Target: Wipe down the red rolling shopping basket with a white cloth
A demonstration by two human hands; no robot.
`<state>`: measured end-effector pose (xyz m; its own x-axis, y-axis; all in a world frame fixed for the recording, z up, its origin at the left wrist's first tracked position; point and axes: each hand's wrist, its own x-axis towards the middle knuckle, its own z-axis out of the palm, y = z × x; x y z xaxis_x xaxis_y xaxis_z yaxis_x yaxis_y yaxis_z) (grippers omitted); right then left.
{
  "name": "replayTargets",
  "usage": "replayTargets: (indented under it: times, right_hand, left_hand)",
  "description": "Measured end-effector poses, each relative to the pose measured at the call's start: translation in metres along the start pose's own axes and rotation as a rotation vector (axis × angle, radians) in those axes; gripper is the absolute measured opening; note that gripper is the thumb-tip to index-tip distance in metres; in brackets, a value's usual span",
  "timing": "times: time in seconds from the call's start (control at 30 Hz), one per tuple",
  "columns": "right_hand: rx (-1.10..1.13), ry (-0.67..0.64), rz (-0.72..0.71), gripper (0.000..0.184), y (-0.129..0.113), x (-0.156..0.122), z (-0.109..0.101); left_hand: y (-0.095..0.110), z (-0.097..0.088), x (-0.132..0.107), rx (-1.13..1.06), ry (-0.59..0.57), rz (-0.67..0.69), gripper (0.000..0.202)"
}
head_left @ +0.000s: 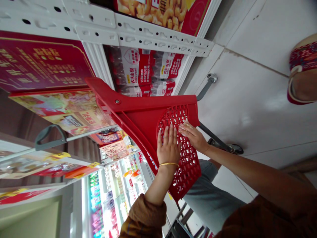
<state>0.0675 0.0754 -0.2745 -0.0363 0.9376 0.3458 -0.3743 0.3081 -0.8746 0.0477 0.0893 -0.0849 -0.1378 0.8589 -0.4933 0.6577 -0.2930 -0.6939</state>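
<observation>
The picture is turned sideways. A red plastic shopping cart (pixel 138 112) with a lattice wall stands in a shop aisle. My left hand (pixel 168 145), with a gold bangle on its wrist, lies flat on the lattice panel with fingers stretched out. My right hand (pixel 193 135) rests beside it on the same panel, fingers straight and together, near the panel's edge. Neither hand grips anything. The cart's grey handle (pixel 47 135) sticks out at the left on a metal bar.
White shelving (pixel 138 33) holds shrink-wrapped water bottles (pixel 146 71) and red gift boxes (pixel 37 62). The white tiled floor (pixel 250 99) fills the right side. A shoe with a patterned red strap (pixel 303 72) shows at the right edge. More stocked shelves (pixel 116 185) run down the aisle.
</observation>
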Motion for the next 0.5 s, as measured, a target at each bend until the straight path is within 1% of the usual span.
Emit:
replayTargets:
  times: [0.07, 0.2, 0.27, 0.3, 0.37, 0.5]
  right_hand:
    - [-0.03, -0.034, -0.041, 0.045, -0.005, -0.01, -0.001]
    - [-0.064, -0.075, -0.174, 0.042, -0.01, -0.024, -0.004]
    - [-0.063, -0.09, -0.232, 0.042, -0.008, -0.023, -0.006]
    - [-0.064, -0.082, -0.239, 0.043, -0.007, -0.019, -0.007]
    - [-0.075, -0.022, -0.19, 0.046, -0.002, -0.003, -0.01]
    - [-0.097, 0.145, 0.051, 0.053, 0.011, 0.051, -0.016]
  left_hand:
    - [-0.001, -0.001, 0.0, 0.002, 0.003, 0.009, 0.058]
    - [-0.005, -0.006, 0.0, 0.006, -0.01, 0.046, 0.057]
    - [-0.008, -0.011, 0.001, 0.014, -0.015, 0.063, 0.056]
    - [-0.009, -0.013, 0.003, 0.018, -0.013, 0.068, 0.055]
    - [-0.013, -0.019, 0.006, 0.025, -0.001, 0.064, 0.056]
    - [-0.019, -0.026, 0.017, 0.034, 0.017, 0.003, 0.063]
